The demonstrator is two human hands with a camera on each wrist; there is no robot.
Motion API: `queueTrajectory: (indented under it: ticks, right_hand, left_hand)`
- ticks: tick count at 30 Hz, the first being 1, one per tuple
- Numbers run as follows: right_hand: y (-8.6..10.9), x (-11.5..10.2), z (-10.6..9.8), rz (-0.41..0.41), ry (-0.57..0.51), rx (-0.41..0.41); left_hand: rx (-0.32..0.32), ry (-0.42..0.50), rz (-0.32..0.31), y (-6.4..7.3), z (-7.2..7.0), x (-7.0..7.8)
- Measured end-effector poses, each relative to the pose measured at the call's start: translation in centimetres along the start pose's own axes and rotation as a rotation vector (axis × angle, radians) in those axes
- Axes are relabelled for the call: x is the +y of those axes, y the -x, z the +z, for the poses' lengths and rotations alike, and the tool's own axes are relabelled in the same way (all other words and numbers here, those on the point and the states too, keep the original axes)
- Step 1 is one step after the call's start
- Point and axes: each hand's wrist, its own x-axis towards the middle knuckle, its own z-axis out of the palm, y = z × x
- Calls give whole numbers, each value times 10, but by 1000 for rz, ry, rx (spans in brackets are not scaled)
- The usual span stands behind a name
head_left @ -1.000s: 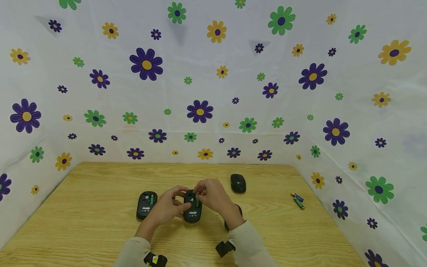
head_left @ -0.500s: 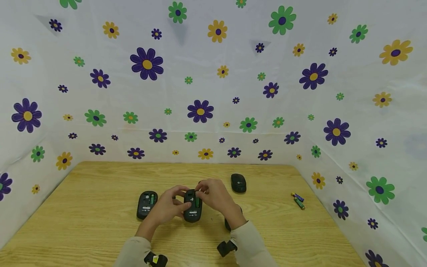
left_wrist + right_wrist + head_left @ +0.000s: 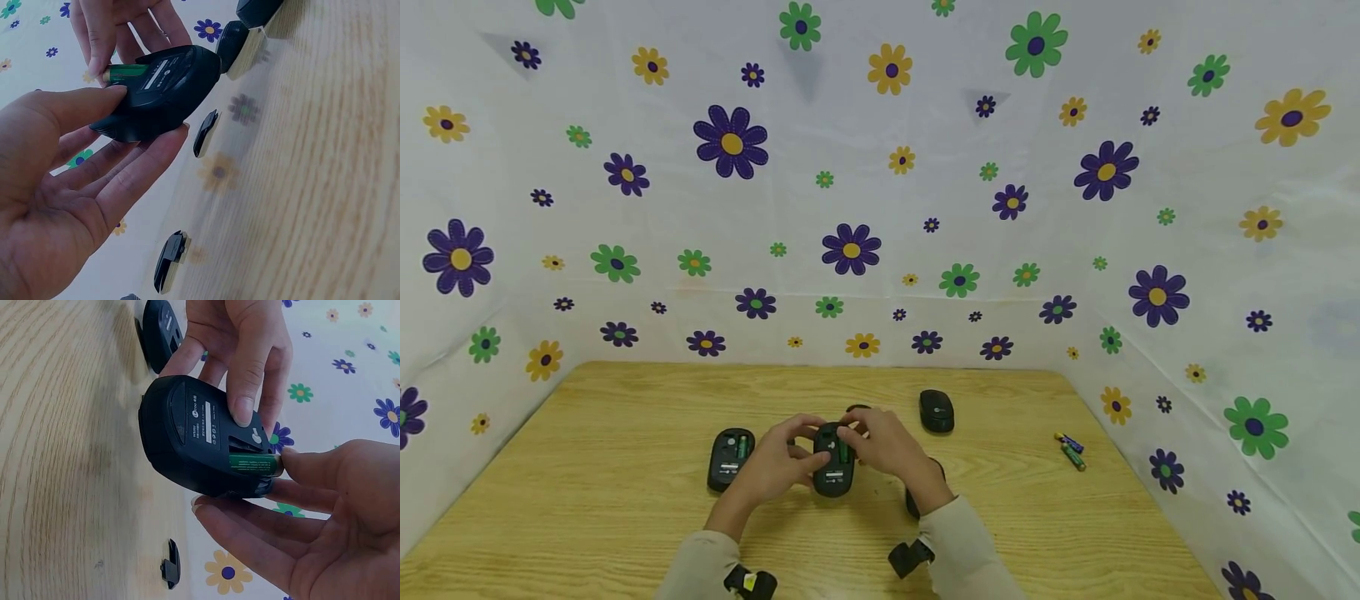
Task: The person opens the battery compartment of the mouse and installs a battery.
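"What's each hand got?"

"The left hand (image 3: 780, 464) grips an upturned mouse (image 3: 832, 478); the right hand (image 3: 886, 446) holds its far end, thumb against a green battery (image 3: 255, 464)."

"Which way does that lie?"

"Lengthwise along the mouse, nearer the right hand. The mouse is between both hands, above the table (image 3: 610, 533); loose batteries (image 3: 1072, 457) lie near its right edge."

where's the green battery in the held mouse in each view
Head: green battery, lower middle, between left hand and right hand.
Left wrist: green battery, upper left, near the right hand.
Right wrist: green battery, right of centre, touching the right hand.
Shared landmark: white label on the held mouse.
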Motion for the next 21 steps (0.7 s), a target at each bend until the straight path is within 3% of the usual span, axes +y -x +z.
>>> queueTrajectory:
  ticks: [11, 21]
  right_hand:
    - [0, 0, 1, 8, -39, 5]
    - [-1, 0, 2, 12, -8, 27]
  left_hand:
    - [11, -4, 1, 0, 0, 1]
    - [18, -16, 16, 0, 1, 1]
